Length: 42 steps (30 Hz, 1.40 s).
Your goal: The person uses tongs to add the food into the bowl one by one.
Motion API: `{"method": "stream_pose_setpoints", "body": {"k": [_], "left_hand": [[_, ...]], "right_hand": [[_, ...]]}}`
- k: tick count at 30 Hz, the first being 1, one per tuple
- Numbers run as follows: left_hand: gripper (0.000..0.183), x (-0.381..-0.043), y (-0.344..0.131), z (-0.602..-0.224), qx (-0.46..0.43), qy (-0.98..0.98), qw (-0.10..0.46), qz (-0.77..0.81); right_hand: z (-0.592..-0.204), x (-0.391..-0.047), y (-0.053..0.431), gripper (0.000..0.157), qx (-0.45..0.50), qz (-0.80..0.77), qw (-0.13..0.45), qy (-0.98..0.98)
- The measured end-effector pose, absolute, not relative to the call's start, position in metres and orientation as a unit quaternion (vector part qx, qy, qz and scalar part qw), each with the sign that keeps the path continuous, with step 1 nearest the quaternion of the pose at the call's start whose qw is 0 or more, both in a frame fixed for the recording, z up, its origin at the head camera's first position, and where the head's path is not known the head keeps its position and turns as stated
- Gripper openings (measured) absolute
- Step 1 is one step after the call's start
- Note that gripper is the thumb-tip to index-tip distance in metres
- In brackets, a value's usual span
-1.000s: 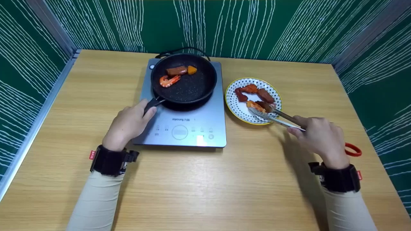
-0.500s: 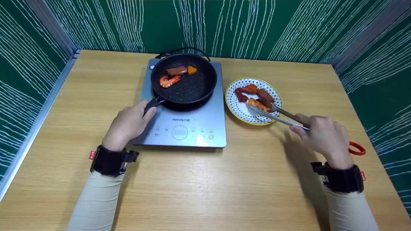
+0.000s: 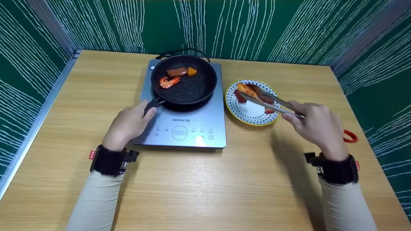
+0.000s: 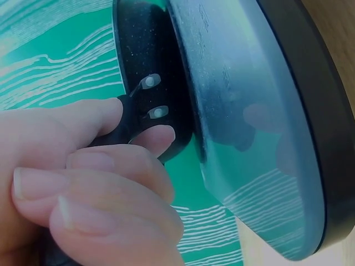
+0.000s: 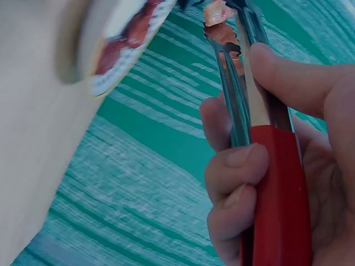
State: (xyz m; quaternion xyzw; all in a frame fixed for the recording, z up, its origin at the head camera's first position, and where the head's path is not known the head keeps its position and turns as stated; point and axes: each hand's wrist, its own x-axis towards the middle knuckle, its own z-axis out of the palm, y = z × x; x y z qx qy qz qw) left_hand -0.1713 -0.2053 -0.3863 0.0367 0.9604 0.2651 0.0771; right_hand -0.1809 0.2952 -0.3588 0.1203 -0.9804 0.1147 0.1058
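My left hand [image 3: 128, 123] grips the black handle [image 3: 151, 105] of a frying pan [image 3: 192, 91] on an induction cooktop [image 3: 152, 134]. In the pan lie a shrimp [image 3: 169, 82], a brown sausage-like piece [image 3: 176, 72] and an orange wedge [image 3: 192, 71]. My right hand [image 3: 318, 128] holds metal tongs [image 5: 280, 194] with red grips, fingers wrapped round them in the right wrist view. Between the tong tips is an orange piece of food [image 3: 247, 90], over the far left part of a dotted plate [image 3: 250, 119]. Dark red pieces [image 3: 240, 97] lie on the plate, partly hidden by the tongs.
The plate stands on the wooden table [image 3: 192, 186], just right of the cooktop. A black cable [image 3: 189, 49] runs behind the pan. Green panels [image 3: 237, 29] with white lines border the table at the back and both sides.
My right hand and the tongs have moved away from me and slightly left, carrying the orange piece up from the plate's near part. The left hand and pan have stayed in place.
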Motion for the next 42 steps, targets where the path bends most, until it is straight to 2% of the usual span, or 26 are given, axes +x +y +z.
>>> {"method": "stream_pose_setpoints", "body": {"k": [9, 12, 22, 32, 42], "left_hand": [[0.035, -0.171, -0.206, -0.385, 0.037, 0.958, 0.086, 0.27], [0.035, -0.171, -0.206, -0.384, 0.035, 0.958, 0.09, 0.272], [0.032, -0.171, -0.206, -0.384, 0.031, 0.959, 0.086, 0.268], [0.03, -0.172, -0.205, -0.385, 0.03, 0.957, 0.087, 0.276], [0.031, -0.171, -0.205, -0.385, 0.03, 0.957, 0.085, 0.274]], "right_hand": [[-0.331, -0.208, 0.242, 0.046, 0.187, 0.113, 0.148, -0.965], [-0.325, -0.22, 0.224, 0.04, 0.216, 0.095, 0.156, -0.959], [-0.317, -0.259, 0.169, 0.029, 0.269, 0.017, 0.129, -0.954], [-0.32, -0.286, 0.146, 0.044, 0.276, -0.024, 0.098, -0.956], [-0.328, -0.3, 0.136, 0.038, 0.295, -0.027, 0.108, -0.949]]}}
